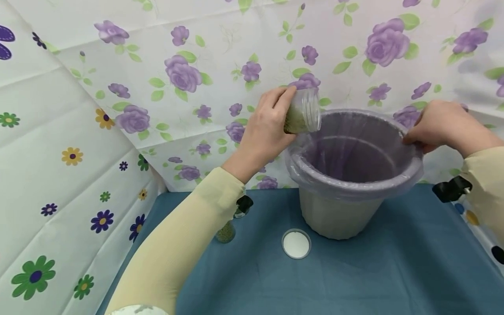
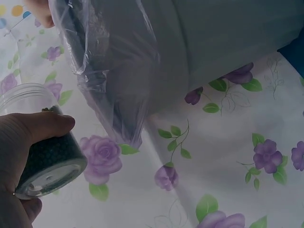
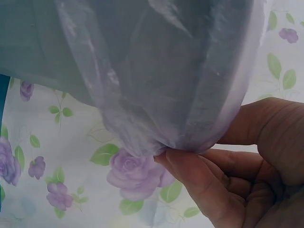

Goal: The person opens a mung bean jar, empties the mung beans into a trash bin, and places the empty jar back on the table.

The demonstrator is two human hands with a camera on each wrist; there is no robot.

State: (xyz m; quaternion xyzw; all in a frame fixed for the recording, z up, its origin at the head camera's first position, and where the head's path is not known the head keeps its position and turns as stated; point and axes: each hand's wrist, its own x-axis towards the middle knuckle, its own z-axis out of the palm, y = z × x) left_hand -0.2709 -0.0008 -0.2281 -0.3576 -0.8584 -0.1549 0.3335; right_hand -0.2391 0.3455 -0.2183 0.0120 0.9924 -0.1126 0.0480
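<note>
The left hand grips a clear jar, tilted near a tapered bin by the counter's back edge; the right hand pinches the bin's crinkled liner.

Both sleeved arms outstretched, left fingers curled, right fingers pinching

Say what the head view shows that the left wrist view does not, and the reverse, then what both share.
Only the head view shows the white disc on the blue cloth and a second container of green bits. Only the left wrist view shows the bottom of the held jar. Both show the left hand gripping it, the right hand, bucket, purple bag and flowered sheet.
</note>
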